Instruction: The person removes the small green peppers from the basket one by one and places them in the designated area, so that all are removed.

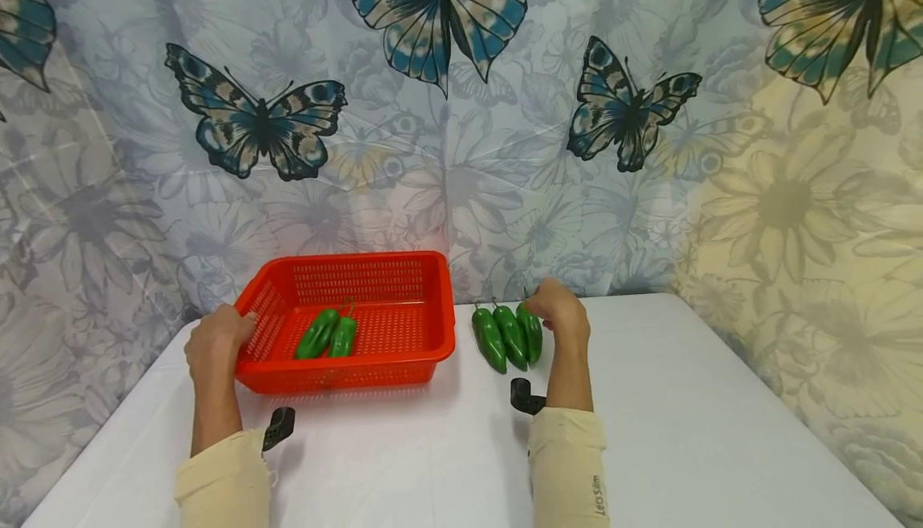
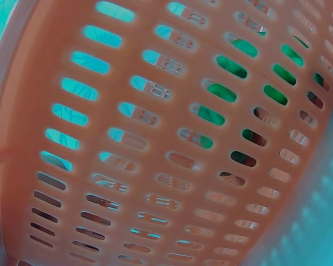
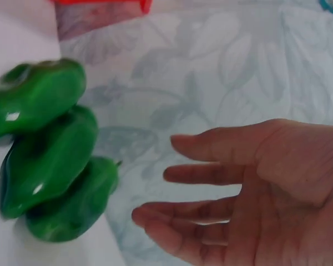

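A red plastic basket point(image 1: 371, 372) with slotted walls stands on the table, two green peppers point(image 1: 317, 334) lying inside it. My left hand point(image 1: 216, 344) grips its left rim. Slotted basket wall point(image 2: 155, 138) fills the left wrist view, with green showing through some holes and no fingers visible. To the right of the basket, three more green peppers point(image 1: 510, 336) lie side by side. My right hand point(image 1: 562, 310) is beside the stem end of the rightmost one. In the right wrist view, that hand point(image 3: 250, 194) has its fingers extended with nothing between them, apart from the peppers point(image 3: 50, 127).
A white-covered table point(image 1: 692, 400) carries everything. Behind it hangs a flowered cloth with butterflies point(image 1: 461, 191), close to the table's far edge. Black wrist-worn devices point(image 1: 526, 397) stick out beside both sleeves.
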### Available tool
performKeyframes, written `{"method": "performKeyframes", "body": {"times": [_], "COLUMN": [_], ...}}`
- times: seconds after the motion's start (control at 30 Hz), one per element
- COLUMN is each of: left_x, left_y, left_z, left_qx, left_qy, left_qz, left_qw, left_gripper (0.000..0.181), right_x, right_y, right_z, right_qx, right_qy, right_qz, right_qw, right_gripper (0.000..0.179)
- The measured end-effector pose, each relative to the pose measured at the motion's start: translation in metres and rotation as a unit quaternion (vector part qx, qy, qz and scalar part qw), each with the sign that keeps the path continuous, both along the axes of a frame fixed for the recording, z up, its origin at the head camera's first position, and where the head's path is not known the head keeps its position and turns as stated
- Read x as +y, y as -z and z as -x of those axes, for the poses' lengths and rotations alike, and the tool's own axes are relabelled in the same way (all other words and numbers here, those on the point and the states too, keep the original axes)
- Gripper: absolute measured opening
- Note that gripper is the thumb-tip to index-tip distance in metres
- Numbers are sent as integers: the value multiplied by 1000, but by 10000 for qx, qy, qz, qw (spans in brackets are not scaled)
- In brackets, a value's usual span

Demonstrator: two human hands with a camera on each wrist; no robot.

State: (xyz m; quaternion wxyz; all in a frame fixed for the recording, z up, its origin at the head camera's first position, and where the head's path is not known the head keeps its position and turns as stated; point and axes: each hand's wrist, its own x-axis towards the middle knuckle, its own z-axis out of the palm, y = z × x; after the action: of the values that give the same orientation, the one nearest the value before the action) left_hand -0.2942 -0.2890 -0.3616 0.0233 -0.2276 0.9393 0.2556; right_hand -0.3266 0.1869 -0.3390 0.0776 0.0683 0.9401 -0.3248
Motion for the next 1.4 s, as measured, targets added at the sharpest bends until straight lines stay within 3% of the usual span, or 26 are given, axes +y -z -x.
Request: {"method": "performKeyframes", "body": {"times": [0.2,0.53,0.77,0.9,1.0,1.2,1.4], "left_x": [0,-3,-4,-4,-4,-3,-5], "left_y": [2,2,3,3,4,6,3], "left_z": [0,1,1,0,-1,-2,-2], "left_qx": [15,63,87,66,50,38,85], "left_qy": [-20,13,62,53,44,28,102], "left_qz": [8,33,50,98,65,44,135], "left_qw": [10000,10000,9999,9999,10000,10000,9998], "left_gripper": [55,55,55,55,55,54,54], "right_x": [-22,-83,-136,-169,-192,-216,-218], "right_y": [-16,-26,-18,-7,5,28,34], "right_z": [1,-2,-2,-10,-15,-17,-12], "right_qx": [599,1521,2078,1705,1379,1111,687], "right_qy": [-839,-1301,-1875,-2464,-2848,-3167,-3477], "right_qz": [-55,315,413,841,893,667,253], "right_qw": [9947,9793,9591,9503,9444,9396,9347], "right_gripper": [55,42,34,38,41,43,50]}}
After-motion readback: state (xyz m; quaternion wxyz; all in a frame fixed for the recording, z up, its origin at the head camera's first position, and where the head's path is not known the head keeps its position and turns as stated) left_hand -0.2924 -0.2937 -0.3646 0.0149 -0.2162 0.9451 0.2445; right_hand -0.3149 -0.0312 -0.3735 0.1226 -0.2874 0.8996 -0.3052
